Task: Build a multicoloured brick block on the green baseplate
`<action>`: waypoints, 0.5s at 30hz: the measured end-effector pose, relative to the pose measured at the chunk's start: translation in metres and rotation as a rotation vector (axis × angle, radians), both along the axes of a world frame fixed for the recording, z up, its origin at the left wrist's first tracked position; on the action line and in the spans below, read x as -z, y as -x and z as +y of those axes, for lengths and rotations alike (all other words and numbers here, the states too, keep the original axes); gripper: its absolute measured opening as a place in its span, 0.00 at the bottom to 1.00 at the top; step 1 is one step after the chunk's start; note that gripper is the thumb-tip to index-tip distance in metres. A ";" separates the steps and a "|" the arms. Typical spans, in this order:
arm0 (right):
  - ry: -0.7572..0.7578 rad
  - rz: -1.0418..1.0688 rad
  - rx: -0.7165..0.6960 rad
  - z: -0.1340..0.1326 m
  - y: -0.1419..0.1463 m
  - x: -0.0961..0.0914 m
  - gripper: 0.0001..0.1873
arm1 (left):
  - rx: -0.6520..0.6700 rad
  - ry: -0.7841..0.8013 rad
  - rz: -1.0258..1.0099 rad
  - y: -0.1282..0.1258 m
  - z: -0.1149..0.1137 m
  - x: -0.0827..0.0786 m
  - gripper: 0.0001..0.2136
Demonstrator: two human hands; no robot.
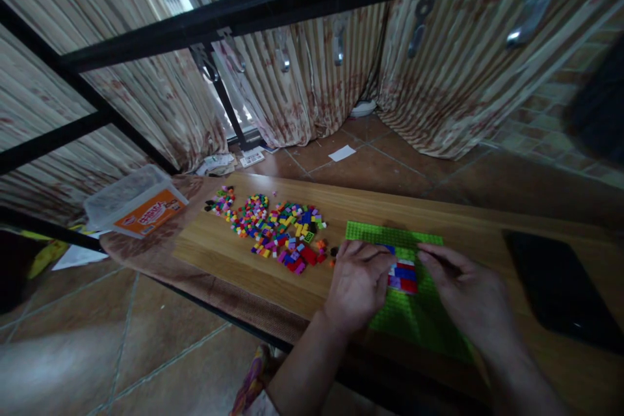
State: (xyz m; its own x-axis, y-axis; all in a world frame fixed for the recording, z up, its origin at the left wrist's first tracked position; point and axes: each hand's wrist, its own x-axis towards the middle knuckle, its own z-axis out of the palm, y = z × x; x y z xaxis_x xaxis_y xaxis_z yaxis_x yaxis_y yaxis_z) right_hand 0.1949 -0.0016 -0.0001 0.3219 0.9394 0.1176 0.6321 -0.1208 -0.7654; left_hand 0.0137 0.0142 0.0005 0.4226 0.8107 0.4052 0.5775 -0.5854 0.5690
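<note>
A green baseplate (431,312) lies on the wooden board, and a small block of red, blue, white and purple bricks (405,276) is built on it. My left hand (358,279) rests at the left side of these bricks, fingers bent together with the tips at a blue brick (387,249). Whether it grips anything is hidden. Over the right part of the baseplate, my right hand (470,289) has its thumb and forefinger pinched together near the bricks. Anything between those fingertips is too small to make out.
Left of the baseplate spreads a pile of loose coloured bricks (287,227). A dark tablet or phone (560,289) lies on the wooden board (234,260) at the right. A clear plastic tub (136,201) with an orange label stands at the left end. Dark metal bars (273,3) cross above.
</note>
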 end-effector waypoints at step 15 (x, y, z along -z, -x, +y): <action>0.006 0.032 0.034 -0.001 -0.002 0.003 0.23 | -0.290 0.002 -0.111 0.027 0.009 -0.008 0.09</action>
